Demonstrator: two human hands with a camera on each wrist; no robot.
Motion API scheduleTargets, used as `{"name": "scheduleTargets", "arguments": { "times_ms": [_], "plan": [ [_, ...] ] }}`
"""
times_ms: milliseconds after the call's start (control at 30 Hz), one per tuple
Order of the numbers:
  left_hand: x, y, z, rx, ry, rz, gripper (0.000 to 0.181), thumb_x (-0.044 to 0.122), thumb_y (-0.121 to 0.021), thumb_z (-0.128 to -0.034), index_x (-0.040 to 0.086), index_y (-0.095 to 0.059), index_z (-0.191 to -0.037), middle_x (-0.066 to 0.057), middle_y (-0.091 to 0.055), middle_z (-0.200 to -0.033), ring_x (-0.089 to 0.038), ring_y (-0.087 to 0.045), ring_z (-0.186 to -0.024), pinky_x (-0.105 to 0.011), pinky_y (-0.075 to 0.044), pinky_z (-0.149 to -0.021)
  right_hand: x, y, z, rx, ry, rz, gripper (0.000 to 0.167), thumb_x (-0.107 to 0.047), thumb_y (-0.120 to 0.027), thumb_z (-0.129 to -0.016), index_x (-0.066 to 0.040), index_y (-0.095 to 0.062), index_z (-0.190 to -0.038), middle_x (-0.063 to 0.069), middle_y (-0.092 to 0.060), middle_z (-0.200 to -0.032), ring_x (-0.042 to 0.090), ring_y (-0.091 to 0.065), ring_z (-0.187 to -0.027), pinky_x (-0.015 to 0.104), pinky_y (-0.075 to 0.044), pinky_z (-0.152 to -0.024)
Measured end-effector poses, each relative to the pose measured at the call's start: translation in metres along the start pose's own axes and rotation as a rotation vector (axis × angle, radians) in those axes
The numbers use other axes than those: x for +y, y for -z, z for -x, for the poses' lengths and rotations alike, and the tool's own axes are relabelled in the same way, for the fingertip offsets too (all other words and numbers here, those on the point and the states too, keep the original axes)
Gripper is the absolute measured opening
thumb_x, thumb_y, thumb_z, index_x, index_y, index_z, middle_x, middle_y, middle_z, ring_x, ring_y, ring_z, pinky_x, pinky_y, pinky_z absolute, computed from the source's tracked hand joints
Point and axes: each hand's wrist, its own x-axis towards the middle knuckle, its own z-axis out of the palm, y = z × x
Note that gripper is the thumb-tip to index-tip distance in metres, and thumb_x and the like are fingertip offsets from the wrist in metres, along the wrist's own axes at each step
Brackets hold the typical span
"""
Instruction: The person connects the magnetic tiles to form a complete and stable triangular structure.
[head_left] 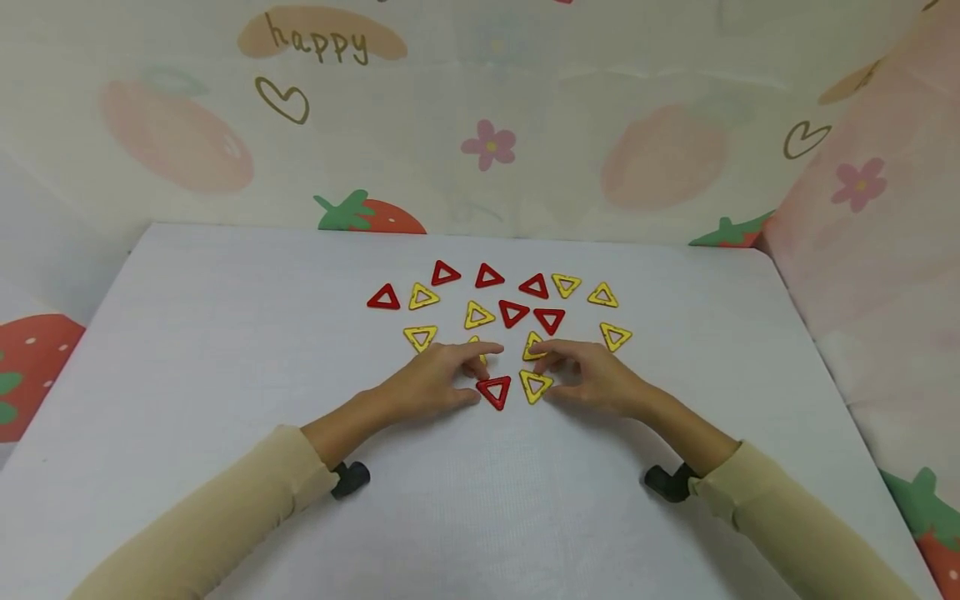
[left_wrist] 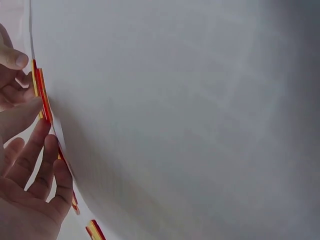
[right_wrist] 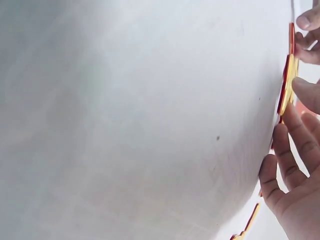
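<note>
In the head view, my left hand [head_left: 431, 379] pinches the left side of a red triangle tile [head_left: 502, 383] between its thumb and a finger, the index finger stretched out above it. To the right, my right hand [head_left: 592, 379] pinches a yellow triangle tile [head_left: 527, 382] by its right edge. The two tiles are apart, with a narrow gap between them. Another yellow triangle tile [head_left: 528, 352] lies partly under the right fingers, and one more is mostly hidden behind the left hand. Both wrist views show the tiles edge-on at the fingertips.
Several red and yellow open-centred triangle tiles lie flat beyond the hands, among them a red one [head_left: 506, 315] and a yellow one [head_left: 468, 315]. They rest on a white table [head_left: 225, 333]. A patterned cloth [head_left: 562, 83] hangs behind the table's far edge.
</note>
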Motion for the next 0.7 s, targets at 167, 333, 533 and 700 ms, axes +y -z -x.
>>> {"name": "scheduleTargets", "arguments": {
  "times_ms": [167,333,533,700],
  "plan": [
    [0.0015,-0.0023,-0.0011,-0.003,0.018,-0.008,0.062,0.006,-0.078,-0.0852,0.012,-0.053,-0.142,0.001,-0.071,-0.104,-0.012,-0.063,-0.100,-0.032,-0.050,-0.095,-0.0004,-0.0025,-0.0005,-0.014,0.002,0.012,0.054,-0.005,-0.079,-0.083,-0.011,-0.061,-0.133,-0.004,-0.070,-0.108,0.013,-0.063,-0.104,0.039,-0.048,-0.092],
    [0.0006,-0.0027,-0.0026,-0.002,0.027,0.045,0.061,0.004,-0.077,-0.0852,0.010,-0.054,-0.141,0.001,-0.071,-0.103,-0.013,-0.064,-0.096,-0.028,-0.052,-0.089,-0.0015,-0.0039,0.0001,-0.012,0.013,0.005,0.053,-0.004,-0.080,-0.083,-0.010,-0.061,-0.132,-0.003,-0.069,-0.106,0.014,-0.062,-0.097,0.035,-0.051,-0.088],
    [-0.0025,-0.0036,-0.0048,-0.003,0.008,0.101,0.059,0.001,-0.076,-0.0854,0.007,-0.054,-0.140,-0.001,-0.071,-0.102,-0.013,-0.064,-0.092,-0.026,-0.053,-0.084,-0.0031,-0.0055,0.0006,-0.014,0.000,-0.004,0.054,-0.003,-0.079,-0.083,-0.009,-0.061,-0.133,-0.001,-0.068,-0.105,0.014,-0.061,-0.092,0.030,-0.053,-0.085],
    [-0.0036,-0.0040,-0.0048,-0.006,0.020,0.125,0.060,0.001,-0.076,-0.0851,0.008,-0.054,-0.140,-0.002,-0.070,-0.103,-0.013,-0.064,-0.091,-0.027,-0.053,-0.084,-0.0038,-0.0071,0.0003,-0.025,-0.004,0.006,0.057,-0.002,-0.080,-0.082,-0.008,-0.060,-0.134,-0.001,-0.068,-0.106,0.014,-0.061,-0.091,0.028,-0.053,-0.085]
  ]
}}
